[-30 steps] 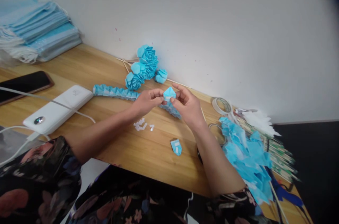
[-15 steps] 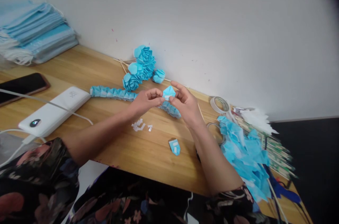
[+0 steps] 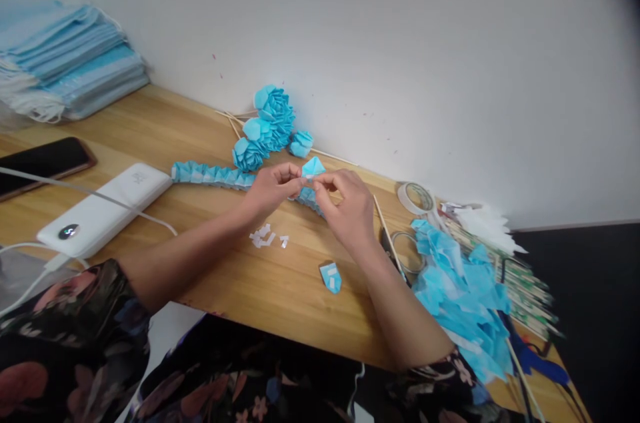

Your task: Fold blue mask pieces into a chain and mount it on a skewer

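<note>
"Reaching forward from both sides, how are the hands posing?"
"Both forearms are converging above the wooden counter [image 3: 280,296]. The left hand [image 3: 273,191] is pinching the left edge of a light-blue, folded, pointed piece [image 3: 313,167], its fingers closing together. The right hand [image 3: 350,204] is curling at the lower edge, thumb and index tips nearly meeting; I cannot tell whether they are gripping anything."
"Counting?"
"One piece is hovering between the hands; one blue folded tab [image 3: 331,278] with two white strips is lying nearer the body. Two tape rolls, one pale [image 3: 416,198], one darker-rimmed [image 3: 411,259], are resting rightward."
"And its look?"
"It is showing creases and a peaked top."
</note>
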The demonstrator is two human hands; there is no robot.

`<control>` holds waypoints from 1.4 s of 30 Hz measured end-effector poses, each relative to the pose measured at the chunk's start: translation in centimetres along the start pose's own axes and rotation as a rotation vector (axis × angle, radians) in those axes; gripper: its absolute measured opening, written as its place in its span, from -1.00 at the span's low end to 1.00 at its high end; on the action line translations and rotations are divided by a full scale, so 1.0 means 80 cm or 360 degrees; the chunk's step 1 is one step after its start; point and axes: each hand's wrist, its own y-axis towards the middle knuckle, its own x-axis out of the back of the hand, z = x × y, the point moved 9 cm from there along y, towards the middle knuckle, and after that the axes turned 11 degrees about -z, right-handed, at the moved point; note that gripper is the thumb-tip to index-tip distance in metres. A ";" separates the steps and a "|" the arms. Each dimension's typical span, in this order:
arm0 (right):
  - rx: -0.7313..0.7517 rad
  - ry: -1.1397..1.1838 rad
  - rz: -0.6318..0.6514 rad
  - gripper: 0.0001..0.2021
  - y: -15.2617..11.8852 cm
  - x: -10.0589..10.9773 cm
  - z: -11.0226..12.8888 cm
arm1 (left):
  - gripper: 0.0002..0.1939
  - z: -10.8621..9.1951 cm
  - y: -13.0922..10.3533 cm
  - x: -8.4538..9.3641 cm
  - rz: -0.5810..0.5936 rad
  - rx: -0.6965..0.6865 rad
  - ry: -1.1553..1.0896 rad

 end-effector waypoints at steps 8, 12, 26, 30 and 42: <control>0.0039 -0.0097 0.0012 -0.87 0.000 -0.004 -0.008 | -0.74 -0.006 -0.002 -0.003 0.0025 -0.0060 -0.0010; 0.0015 -0.0109 0.0048 -0.90 0.000 -0.006 -0.009 | -0.75 -0.007 -0.002 -0.003 0.0029 -0.0099 -0.0003; -0.0221 0.0031 0.0171 -0.85 0.000 -0.012 -0.019 | -0.79 -0.005 0.000 0.000 0.0024 -0.0298 0.0229; -0.0232 0.0053 0.0201 -0.84 0.000 -0.013 -0.019 | -0.77 -0.004 0.001 -0.001 0.0020 -0.0255 0.0188; -0.0224 0.0053 0.0227 -0.80 0.000 -0.014 -0.020 | -0.78 -0.005 0.001 0.000 0.0008 -0.0254 0.0192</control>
